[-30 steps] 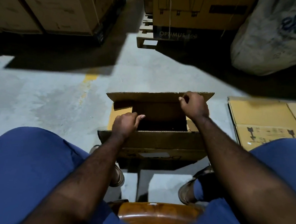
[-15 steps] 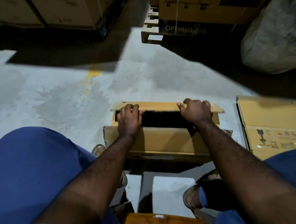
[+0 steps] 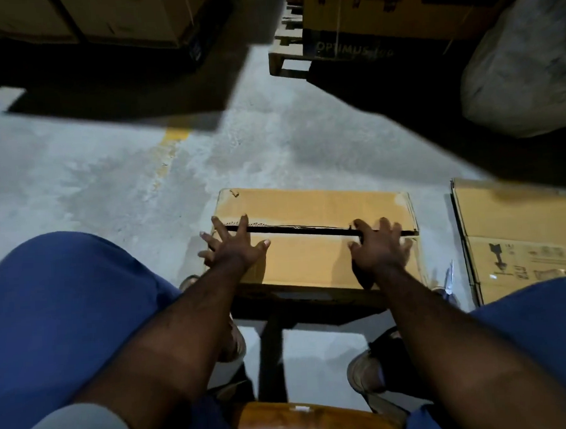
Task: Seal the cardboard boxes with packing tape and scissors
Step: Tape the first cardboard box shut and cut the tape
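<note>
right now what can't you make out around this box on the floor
Head view only:
- Inside of the box: flaps almost shut, only a dark slit shows.
- Parts of the seam: under the left hand and right hand.
- Pale thing right of the box: blurred, half behind the knee; maybe scissors.
- Flat box: cut off by the right edge.
- Packing tape: not visible.

Tan cardboard box (image 3: 315,232), blue trousers (image 3: 67,307), grey concrete floor (image 3: 109,177) with faded yellow stripe (image 3: 168,145)

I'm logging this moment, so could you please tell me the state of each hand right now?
Left hand: open, fingers spread, pressing on the cardboard box top.
Right hand: open, pressing flat on the same box top.
</note>
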### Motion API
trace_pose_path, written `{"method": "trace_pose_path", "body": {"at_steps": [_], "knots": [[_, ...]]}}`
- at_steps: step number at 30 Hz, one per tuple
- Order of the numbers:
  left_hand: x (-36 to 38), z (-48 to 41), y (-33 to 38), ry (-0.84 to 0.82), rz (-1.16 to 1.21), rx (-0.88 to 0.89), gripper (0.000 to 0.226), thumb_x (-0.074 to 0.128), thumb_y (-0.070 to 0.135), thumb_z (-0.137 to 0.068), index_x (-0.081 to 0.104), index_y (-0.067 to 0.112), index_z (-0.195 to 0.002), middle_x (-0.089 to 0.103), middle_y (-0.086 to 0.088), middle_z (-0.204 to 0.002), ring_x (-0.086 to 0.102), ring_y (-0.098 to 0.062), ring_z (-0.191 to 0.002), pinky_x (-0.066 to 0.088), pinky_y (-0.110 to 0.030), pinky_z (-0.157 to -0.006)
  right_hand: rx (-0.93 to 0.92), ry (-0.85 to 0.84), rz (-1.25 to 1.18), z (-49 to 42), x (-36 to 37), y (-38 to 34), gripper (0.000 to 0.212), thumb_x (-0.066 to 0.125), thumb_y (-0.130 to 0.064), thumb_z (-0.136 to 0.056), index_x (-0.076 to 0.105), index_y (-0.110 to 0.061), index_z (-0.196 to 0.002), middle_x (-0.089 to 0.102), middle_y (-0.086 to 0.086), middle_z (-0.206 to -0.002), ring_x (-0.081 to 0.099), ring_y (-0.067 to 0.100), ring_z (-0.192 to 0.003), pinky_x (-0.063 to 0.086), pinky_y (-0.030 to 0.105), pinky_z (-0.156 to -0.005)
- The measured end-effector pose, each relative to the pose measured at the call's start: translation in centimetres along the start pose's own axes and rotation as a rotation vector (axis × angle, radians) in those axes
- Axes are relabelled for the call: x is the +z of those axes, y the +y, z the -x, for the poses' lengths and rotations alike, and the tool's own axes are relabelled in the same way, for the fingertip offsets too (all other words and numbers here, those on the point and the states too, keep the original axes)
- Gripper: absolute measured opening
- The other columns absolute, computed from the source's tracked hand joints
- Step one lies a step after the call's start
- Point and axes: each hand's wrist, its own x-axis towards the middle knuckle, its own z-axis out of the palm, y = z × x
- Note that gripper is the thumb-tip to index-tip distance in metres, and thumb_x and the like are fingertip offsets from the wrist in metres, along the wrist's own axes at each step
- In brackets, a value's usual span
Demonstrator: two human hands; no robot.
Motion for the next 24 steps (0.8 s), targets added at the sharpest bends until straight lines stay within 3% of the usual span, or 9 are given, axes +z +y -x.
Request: {"method": "trace_pose_path", "body": {"at_steps": [3,6,8,11,17,24], "knots": [[-0.7,-0.1,-0.8,-0.044,0.102,-0.037,0.094,0.053,0.086,-0.078,0.003,0.059,-0.153,-0.024,-0.015,-0.165,0.006,-0.057,-0.146,0.023,-0.066,-0.109,0.219,-0.061,-0.11,-0.7,-0.3,1.3,0.07,0.058,-0.077,-0.082,0.033,-0.056,-0.145,0.006,0.017,-0.166,0.006,0.054,-0.149,0.02,0.07,-0.113],[-0.7,-0.7,-0.8,-0.03,0.122,-0.054,0.094,0.052,0.091,-0.072,0.006,0.063,-0.15,-0.013,-0.021,-0.166,0.019,-0.055,-0.142,0.026,-0.06,-0.108,0.299,-0.092,-0.231,-1.4,0.0,2.4,0.081,0.058,-0.086,-0.074,0.029,-0.06,-0.146,-0.007,0.015,-0.168,0.007,0.056,-0.148,0.018,0.069,-0.114],[-0.5,-1.5,-0.7,-0.022,0.158,-0.082,0.098,0.051,0.095,-0.068,0.005,0.065,-0.149,-0.007,-0.025,-0.165,0.023,-0.054,-0.14,0.026,-0.06,-0.108,0.319,-0.062,-0.233,-1.7,0.1,2.8,0.088,0.054,-0.091,-0.071,0.026,-0.059,-0.148,-0.002,0.019,-0.167,0.02,0.054,-0.143,0.023,0.064,-0.113],[-0.4,-2.6,-0.7,0.007,0.2,-0.102,0.101,0.051,0.097,-0.064,0.007,0.065,-0.149,0.014,-0.027,-0.157,0.032,-0.05,-0.132,0.029,-0.058,-0.106,0.355,-0.037,-0.254,-2.6,-0.2,3.2,0.091,0.055,-0.091,-0.071,0.027,-0.057,-0.15,0.021,0.022,-0.157,0.035,0.049,-0.131,0.03,0.058,-0.105],[-2.2,-3.8,-0.6,0.11,0.171,-0.111,0.094,0.052,0.093,-0.07,0.023,0.056,-0.151,0.033,-0.025,-0.141,0.036,-0.046,-0.126,0.029,-0.054,-0.101,0.361,0.034,-0.219,-4.8,-1.0,-0.1,0.089,0.058,-0.091,-0.067,0.037,-0.054,-0.144,0.039,0.021,-0.137,0.038,0.044,-0.12,0.033,0.053,-0.096],[-14.4,-7.4,-7.9,0.232,0.198,-0.138,0.093,0.05,0.093,-0.07,0.025,0.053,-0.151,0.033,-0.027,-0.14,0.038,-0.047,-0.125,0.034,-0.051,-0.1,0.157,0.14,-0.273,-8.3,-6.3,-13.3,0.078,0.057,-0.09,-0.07,0.048,-0.049,-0.136,0.04,0.02,-0.132,0.037,0.044,-0.119,0.032,0.052,-0.096]]}}
